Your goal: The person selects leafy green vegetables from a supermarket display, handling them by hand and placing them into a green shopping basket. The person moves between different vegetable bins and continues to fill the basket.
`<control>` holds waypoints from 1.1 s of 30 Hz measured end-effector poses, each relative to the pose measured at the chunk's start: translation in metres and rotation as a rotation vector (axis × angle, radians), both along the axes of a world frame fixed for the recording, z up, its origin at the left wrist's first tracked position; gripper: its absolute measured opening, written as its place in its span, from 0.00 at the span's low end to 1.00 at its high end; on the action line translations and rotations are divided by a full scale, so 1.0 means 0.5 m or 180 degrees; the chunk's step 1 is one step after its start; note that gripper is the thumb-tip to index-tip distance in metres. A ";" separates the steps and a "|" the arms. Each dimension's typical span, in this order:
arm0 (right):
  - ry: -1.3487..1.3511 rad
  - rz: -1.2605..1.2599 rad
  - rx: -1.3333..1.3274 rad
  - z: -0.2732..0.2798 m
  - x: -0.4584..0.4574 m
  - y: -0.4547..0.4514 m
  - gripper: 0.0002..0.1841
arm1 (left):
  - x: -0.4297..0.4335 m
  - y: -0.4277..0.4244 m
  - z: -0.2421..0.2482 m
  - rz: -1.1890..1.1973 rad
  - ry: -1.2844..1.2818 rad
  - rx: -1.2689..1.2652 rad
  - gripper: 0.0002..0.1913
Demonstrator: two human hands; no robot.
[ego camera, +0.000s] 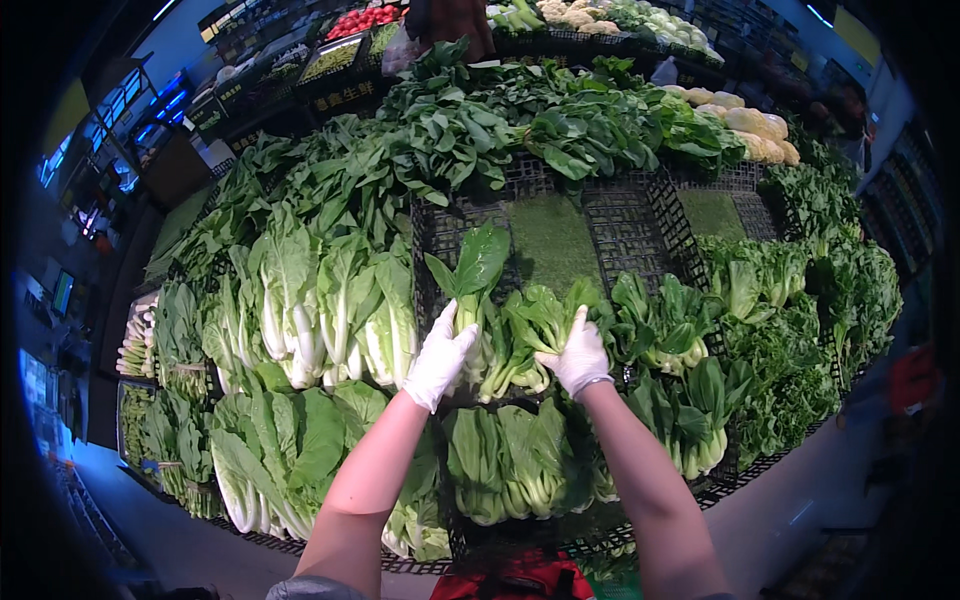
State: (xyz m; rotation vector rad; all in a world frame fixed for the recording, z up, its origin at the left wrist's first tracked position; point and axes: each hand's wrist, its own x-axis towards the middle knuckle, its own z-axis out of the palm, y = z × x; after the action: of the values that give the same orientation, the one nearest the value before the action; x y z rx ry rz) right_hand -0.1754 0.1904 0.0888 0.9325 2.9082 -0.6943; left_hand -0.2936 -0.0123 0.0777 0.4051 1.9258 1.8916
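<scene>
Both my hands wear thin white gloves over black-mesh produce crates. My left hand grips a head of bok choy, its leaves pointing away from me. Beside it, my right hand has its fingers around a smaller, paler green head of bok choy. More bok choy heads lie between and below the hands, partly covered by them. Nearer to me, a row of bok choy stands with stems towards me. Other heads lie right of my right hand.
Long pale-stemmed leafy greens fill the crates at left. Dark leafy bunches spread along the back. A strip of green matting lies beyond my hands, beside a black crate wall. Wrapped pale vegetables sit back right.
</scene>
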 end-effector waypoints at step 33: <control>0.1505 0.1891 -0.0310 0.204 -0.021 0.070 0.14 | 0.147 0.046 0.051 0.0293 0.2586 -0.3165 0.27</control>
State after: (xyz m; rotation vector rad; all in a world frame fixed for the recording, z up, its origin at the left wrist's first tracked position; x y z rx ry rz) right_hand -0.1858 0.2254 0.1909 -0.1525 3.2227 -1.0889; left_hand -0.2201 0.0107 0.1031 0.8125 3.1054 0.5759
